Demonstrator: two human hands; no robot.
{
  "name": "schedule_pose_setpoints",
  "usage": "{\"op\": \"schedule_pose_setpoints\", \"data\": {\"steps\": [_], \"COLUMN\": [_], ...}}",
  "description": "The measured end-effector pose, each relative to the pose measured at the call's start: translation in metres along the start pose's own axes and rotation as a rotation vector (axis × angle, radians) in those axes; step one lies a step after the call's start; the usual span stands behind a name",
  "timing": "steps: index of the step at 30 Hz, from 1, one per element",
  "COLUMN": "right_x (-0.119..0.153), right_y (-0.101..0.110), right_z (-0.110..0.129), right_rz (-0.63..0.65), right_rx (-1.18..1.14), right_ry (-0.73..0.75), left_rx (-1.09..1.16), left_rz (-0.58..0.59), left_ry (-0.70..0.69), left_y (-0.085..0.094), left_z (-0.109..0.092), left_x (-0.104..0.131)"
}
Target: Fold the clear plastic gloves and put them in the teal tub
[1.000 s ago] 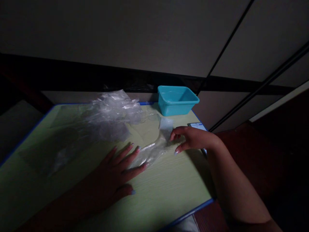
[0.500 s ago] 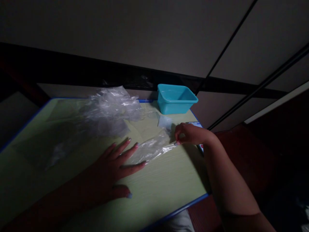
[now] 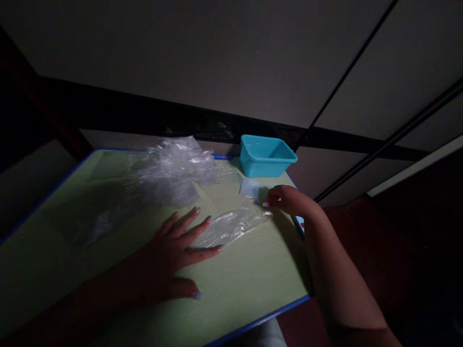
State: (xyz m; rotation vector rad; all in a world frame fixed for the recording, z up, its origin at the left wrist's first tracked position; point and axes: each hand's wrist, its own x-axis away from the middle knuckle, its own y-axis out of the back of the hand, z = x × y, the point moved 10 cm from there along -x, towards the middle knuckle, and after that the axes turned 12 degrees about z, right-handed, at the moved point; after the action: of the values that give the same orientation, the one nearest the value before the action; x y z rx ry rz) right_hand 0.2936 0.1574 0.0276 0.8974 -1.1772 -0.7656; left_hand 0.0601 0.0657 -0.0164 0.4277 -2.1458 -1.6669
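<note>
Pale-green tabletop, faintly grained; left hand splayed wide against crinkled clear plastic; right hand curled, grip unclear.

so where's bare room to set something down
Bare: pale green tabletop between the flattened clear plastic piece and blue near edge, right of the left hand. Crowded: the back, under the crumpled clear plastic heap and turquoise rectangular tub.

- Apparently a room in a home
- Small pale counter with blue edging
- Large panels behind, like wardrobe doors
- Dark red floor beside it
</note>
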Motion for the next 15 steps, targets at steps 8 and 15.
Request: {"op": "schedule_pose_setpoints", "data": {"steps": [8, 15], "right_x": [-0.014, -0.017], "right_y": [-0.009, -0.023], "right_z": [0.013, 0.021], "right_rz": [-0.112, -0.079], "right_rx": [0.0, -0.026], "right_ry": [-0.137, -0.174], "left_rx": [0.022, -0.018], "left_rz": [-0.009, 0.06], "left_ry": [-0.033, -0.01], "left_y": [0.001, -0.003], "left_z": [0.0, -0.002], "left_x": [0.001, 0.001]}}
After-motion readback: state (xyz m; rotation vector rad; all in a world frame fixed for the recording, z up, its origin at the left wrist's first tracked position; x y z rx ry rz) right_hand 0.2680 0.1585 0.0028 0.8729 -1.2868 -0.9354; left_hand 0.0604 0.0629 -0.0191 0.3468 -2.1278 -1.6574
